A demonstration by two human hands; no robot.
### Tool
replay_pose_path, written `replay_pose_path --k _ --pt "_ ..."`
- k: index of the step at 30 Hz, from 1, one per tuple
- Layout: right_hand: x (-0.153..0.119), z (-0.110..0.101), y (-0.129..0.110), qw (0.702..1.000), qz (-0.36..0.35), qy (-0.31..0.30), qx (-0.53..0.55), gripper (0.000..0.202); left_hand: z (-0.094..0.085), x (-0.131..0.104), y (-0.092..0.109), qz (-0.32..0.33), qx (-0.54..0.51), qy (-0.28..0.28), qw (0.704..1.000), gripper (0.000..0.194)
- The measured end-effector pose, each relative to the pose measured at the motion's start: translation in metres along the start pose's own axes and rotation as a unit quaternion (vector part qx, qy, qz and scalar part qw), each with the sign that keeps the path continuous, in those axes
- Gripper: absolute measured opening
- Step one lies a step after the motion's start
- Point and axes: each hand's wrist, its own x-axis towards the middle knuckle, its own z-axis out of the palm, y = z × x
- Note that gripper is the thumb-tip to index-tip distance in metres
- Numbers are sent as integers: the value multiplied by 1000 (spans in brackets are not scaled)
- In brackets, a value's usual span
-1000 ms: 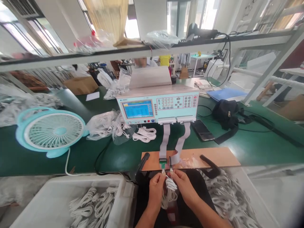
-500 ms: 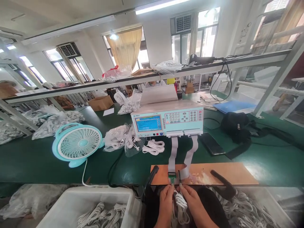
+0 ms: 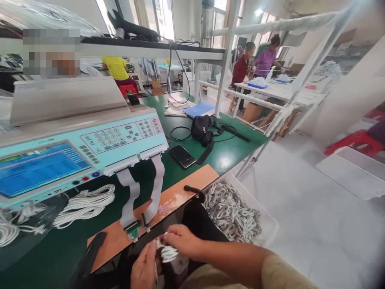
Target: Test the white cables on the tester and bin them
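A bundled white cable (image 3: 169, 253) hangs between my two hands, over my lap. My left hand (image 3: 144, 263) pinches one part of it, fingers pressed together. My right hand (image 3: 181, 239) is closed on the cable close beside the left fingertips. Just beyond my hands, a small green circuit board (image 3: 133, 232) and a second connector (image 3: 146, 224) sit at the ends of two grey ribbon cables (image 3: 131, 200), at the edge of an orange-brown board (image 3: 177, 196). The ribbons run up to a light-blue tester (image 3: 120, 140) with a lit screen. Neither connector touches the cable.
A white bin of bundled cables (image 3: 231, 210) stands at the right below the table (image 3: 237, 148). A black phone (image 3: 182, 156), a black pouch (image 3: 201, 128) and a blue folder (image 3: 200, 109) lie on the table. Coiled white cables (image 3: 86, 204) lie left. Several people are beyond.
The view has swung right. Both hands have drawn back from the ribbon connectors toward my body with the cable, which is now apart from them. The right bin and people beyond show more.
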Motion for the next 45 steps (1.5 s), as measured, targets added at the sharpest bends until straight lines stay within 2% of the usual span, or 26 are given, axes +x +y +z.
replay_pose_path --k 2,5,7,8,9,10,13,15,17,19,21,22,24,25,27,29,31,33,35,38,40,43,45 --pt "-9 -50 1 998 11 10 -58 26 4 -9 4 -33 -28 -29 999 39" --pt "-23 -131 2 991 5 72 -113 21 11 -18 17 -91 -154 -37 983 37" --pt "-28 -163 4 984 -7 111 -136 11 18 -21 26 -105 -236 -53 965 34" --pt "-31 -168 4 979 -22 130 -157 11 22 -21 30 -106 -262 -70 957 33" --pt "-35 -166 4 969 -52 139 -198 16 27 -21 32 -105 -279 -87 950 33" --pt "-40 -156 3 968 -80 111 -213 18 32 -21 34 -102 -290 -101 946 33" --pt "-57 -105 -5 979 -122 -85 -141 22 44 -21 34 -91 -301 -117 942 30" --pt "-62 -72 -11 974 -99 -199 -45 27 45 -22 33 -73 -307 -111 942 26" --pt "-59 -52 -12 963 -46 -258 56 33 40 -22 32 -46 -306 -95 946 25" --pt "-53 -43 -9 949 19 -279 146 35 29 -23 30 -7 -253 -56 966 24" --pt "-48 -39 -4 936 75 -280 202 33 16 -25 26 78 -104 6 991 17" --pt "-46 -37 -2 933 94 -272 215 32 10 -27 24 143 -4 33 989 12" --pt "-44 -31 1 935 115 -249 225 31 0 -32 20 279 182 35 942 8" --pt "-44 -28 2 938 118 -233 228 34 -4 -36 17 330 249 4 911 10" --pt "-43 -22 4 942 114 -207 238 43 -9 -42 14 376 329 -81 863 15" --pt "-43 -17 5 942 110 -191 254 52 -11 -46 10 372 365 -146 841 17" --pt "-45 -15 5 942 100 -188 259 51 -12 -48 5 357 369 -156 844 17" --pt "-47 -15 4 944 85 -209 240 39 -13 -48 0 339 339 -137 867 15" --pt "-50 -18 1 956 48 -233 174 29 -14 -47 -4 308 292 -111 899 14" --pt "-50 -23 -1 968 -79 -237 -17 23 -15 -46 -8 210 206 -96 951 9" --pt "-47 -26 -1 946 -186 -220 -148 19 -15 -45 -10 120 136 -104 978 5" --pt "-40 -27 -1 908 -283 -180 -252 12 -16 -42 -12 5 24 -124 992 10" --pt "-34 -23 -2 903 -309 -142 -263 10 -17 -39 -11 -19 -17 -132 991 14"
